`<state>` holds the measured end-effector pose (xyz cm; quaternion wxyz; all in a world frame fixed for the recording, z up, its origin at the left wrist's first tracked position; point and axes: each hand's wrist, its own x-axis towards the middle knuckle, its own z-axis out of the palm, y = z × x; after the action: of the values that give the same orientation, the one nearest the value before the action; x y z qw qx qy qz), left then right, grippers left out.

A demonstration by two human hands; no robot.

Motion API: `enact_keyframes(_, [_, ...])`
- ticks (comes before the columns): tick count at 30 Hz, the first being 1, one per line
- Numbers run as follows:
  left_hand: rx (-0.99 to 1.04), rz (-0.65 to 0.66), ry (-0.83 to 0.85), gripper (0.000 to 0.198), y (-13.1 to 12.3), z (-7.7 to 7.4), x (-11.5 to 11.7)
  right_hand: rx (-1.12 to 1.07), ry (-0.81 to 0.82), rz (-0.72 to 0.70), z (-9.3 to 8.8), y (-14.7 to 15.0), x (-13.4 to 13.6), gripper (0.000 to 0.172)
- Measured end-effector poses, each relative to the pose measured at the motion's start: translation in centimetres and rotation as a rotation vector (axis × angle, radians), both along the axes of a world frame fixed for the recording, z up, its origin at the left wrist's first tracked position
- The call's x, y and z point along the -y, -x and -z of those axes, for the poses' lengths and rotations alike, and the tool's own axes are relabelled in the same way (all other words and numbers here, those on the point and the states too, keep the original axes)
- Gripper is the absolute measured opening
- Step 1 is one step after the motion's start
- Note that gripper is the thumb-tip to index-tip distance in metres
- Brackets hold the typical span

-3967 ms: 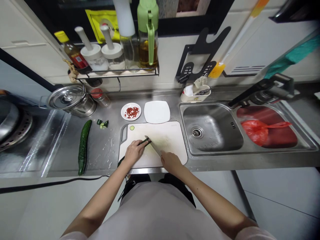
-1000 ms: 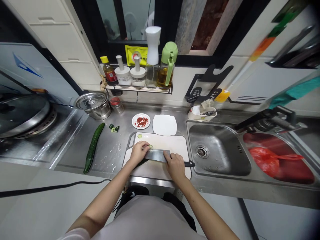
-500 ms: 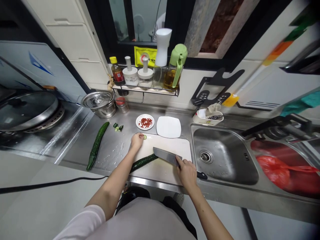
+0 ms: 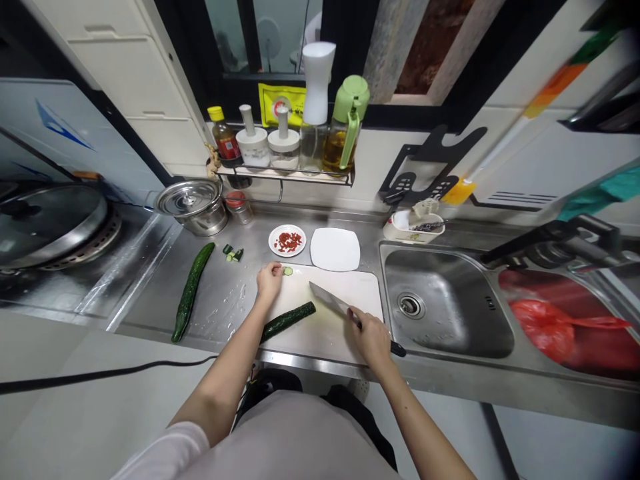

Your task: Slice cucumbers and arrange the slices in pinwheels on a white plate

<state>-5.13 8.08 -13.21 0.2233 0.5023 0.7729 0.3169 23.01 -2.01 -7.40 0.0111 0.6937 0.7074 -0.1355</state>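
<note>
At the far left corner of the white cutting board [image 4: 345,337], my left hand [image 4: 269,281] has its fingers pinched together at a thin cucumber slice [image 4: 287,271]. My right hand [image 4: 370,335] grips a kitchen knife [image 4: 330,298], its black handle poking out past the palm. The blade is tilted on edge over the board, apart from the cut cucumber [image 4: 290,320]. That cucumber lies slantwise on the board, its near end partly behind my left forearm. A whole cucumber [image 4: 193,291] rests on the steel counter to the left, with several small cucumber pieces [image 4: 233,253] beyond it.
Behind the board stand a small plate of chopped red bits [image 4: 287,241] and a white square plate [image 4: 335,249]. To the right is the sink [image 4: 450,307]; a lidded pot [image 4: 193,205] sits back left. A rack [image 4: 290,175] of condiment bottles hangs on the wall.
The knife has come away from the cucumber's cut end, its blade now turned more edge-on. My left hand stays at the board's far left corner, where the slice shows more fully.
</note>
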Motion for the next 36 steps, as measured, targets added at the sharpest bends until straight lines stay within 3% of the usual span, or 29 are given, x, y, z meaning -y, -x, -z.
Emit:
enact_keyframes(3, [0.023, 0.048, -0.093, 0.022, -0.4, -0.6, 2.4, -0.070, 0.032, 0.050, -0.3, 0.3, -0.2, 0.035])
enact_keyframes(8, [-0.095, 0.409, -0.184, 0.022, -2.4, -1.7, 7.4, -0.167, 0.109, 0.034, -0.3, 1.2, -0.5, 0.035])
enact_keyframes(13, [-0.327, 0.644, -0.081, 0.036, -4.4, -1.8, 10.5, -0.126, 0.227, -0.044, -0.1, 2.4, -0.8, 0.035])
enact_keyframes(17, [-0.441, 0.687, -0.035, 0.040, -4.2, -1.1, 10.8, -0.143, 0.247, -0.066, -0.2, 3.2, -0.9, 0.035])
enact_keyframes(30, [-0.437, 0.858, -0.148, 0.038, -2.0, -0.5, 8.8, -0.174, 0.259, -0.139, -0.4, 5.2, -0.8, 0.032])
enact_keyframes(36, [-0.459, 0.844, -0.183, 0.036, -2.1, -0.2, 8.8, -0.184, 0.290, -0.144, -0.5, 5.4, -0.9, 0.033])
